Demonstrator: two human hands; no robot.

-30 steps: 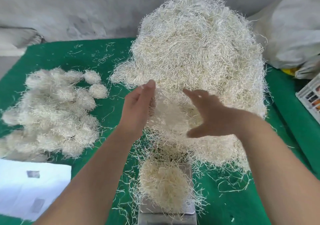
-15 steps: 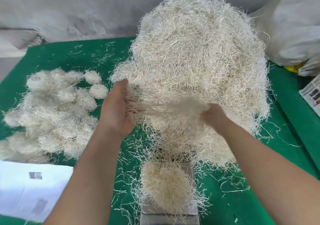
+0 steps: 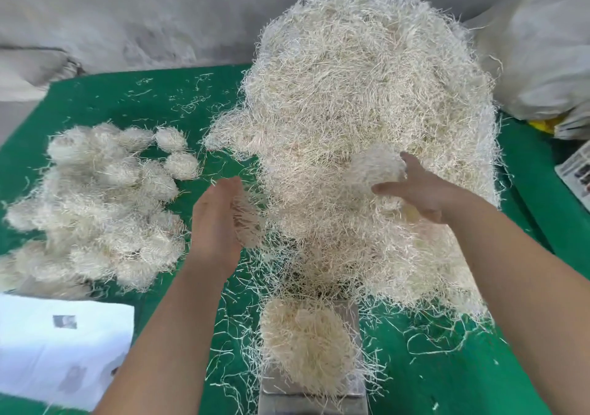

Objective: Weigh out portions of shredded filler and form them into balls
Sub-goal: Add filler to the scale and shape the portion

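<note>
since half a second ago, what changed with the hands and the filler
The hands parted: the right hand swung right and opened, a blurred clump at its fingers; the left hand keeps a few strands. The big pile, the finished balls and the portion on the scale stayed.

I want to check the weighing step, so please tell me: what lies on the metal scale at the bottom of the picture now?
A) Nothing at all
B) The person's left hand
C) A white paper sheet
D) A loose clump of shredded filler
D: a loose clump of shredded filler sits on the metal scale, while the left hand and right hand are both up by the big pile, away from it.
</note>
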